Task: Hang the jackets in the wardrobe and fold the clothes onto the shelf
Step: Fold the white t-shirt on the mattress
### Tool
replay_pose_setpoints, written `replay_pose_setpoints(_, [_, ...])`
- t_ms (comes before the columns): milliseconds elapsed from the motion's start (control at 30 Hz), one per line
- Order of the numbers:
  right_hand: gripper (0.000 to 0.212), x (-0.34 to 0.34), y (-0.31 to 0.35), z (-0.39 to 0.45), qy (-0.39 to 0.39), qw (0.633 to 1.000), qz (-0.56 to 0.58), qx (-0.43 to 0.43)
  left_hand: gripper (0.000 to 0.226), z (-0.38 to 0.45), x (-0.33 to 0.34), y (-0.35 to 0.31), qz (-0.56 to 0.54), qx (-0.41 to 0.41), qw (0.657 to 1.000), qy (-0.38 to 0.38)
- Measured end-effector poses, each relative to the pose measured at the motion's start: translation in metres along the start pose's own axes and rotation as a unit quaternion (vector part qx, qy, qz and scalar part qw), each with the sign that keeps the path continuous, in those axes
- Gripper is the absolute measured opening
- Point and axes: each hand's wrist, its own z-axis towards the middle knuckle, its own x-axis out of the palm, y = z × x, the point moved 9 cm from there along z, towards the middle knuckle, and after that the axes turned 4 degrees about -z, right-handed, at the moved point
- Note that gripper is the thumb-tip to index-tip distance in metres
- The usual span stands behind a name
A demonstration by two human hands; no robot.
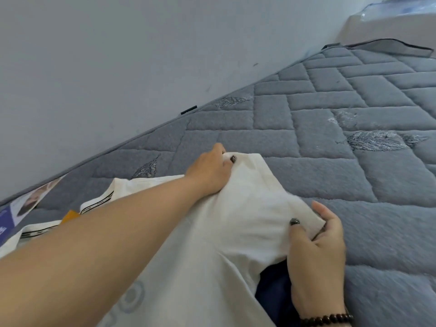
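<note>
A white garment (238, 223) lies spread on the grey quilted mattress (330, 119). My left hand (210, 171) reaches far forward and grips the garment's far corner, thumb on top. My right hand (316, 251), with a dark bead bracelet at the wrist, pinches the garment's right edge between thumb and fingers. A faint grey print shows on the white cloth near the bottom. Dark navy fabric (273, 293) peeks out from under the white garment, beside my right wrist.
Another white garment with black-and-white trim tape (99, 204) and an orange tag (70, 215) lies at the left. A printed label (26, 204) sits on the mattress's left edge. A pale wall (118, 55) runs along the mattress. A plastic-wrapped box (389, 22) stands at the top right.
</note>
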Motion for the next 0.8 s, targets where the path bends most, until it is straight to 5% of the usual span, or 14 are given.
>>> replay_pose_setpoints(133, [0.054,0.001,-0.001,0.002,0.015,1.0,-0.026,-0.001,0.043,0.014,0.011,-0.014,-0.037,-0.047,0.998,0.031])
replay_pose_setpoints(300, [0.059,0.001,0.007,-0.001,0.01,0.999,-0.04,-0.031,0.019,0.017,0.041,-0.058,-0.189,0.012,0.969,0.161])
replay_pose_setpoints(400, [0.058,-0.005,0.008,0.002,-0.008,0.999,-0.031,-0.039,0.007,0.033,0.029,-0.059,-0.219,0.036,0.973,0.057])
replay_pose_setpoints(500, [0.059,-0.008,0.007,0.004,-0.01,0.999,-0.024,-0.045,0.009,0.044,-0.001,-0.032,-0.303,-0.024,0.952,-0.036])
replay_pose_setpoints(667, [0.047,-0.006,0.018,-0.002,-0.014,0.996,-0.031,-0.087,0.023,0.026,-0.032,-0.025,-0.34,-0.044,0.933,0.112])
replay_pose_setpoints(800, [0.037,0.013,0.052,-0.03,0.035,0.976,0.065,-0.204,0.027,-0.01,-0.086,-0.014,-0.368,-0.048,0.923,0.106])
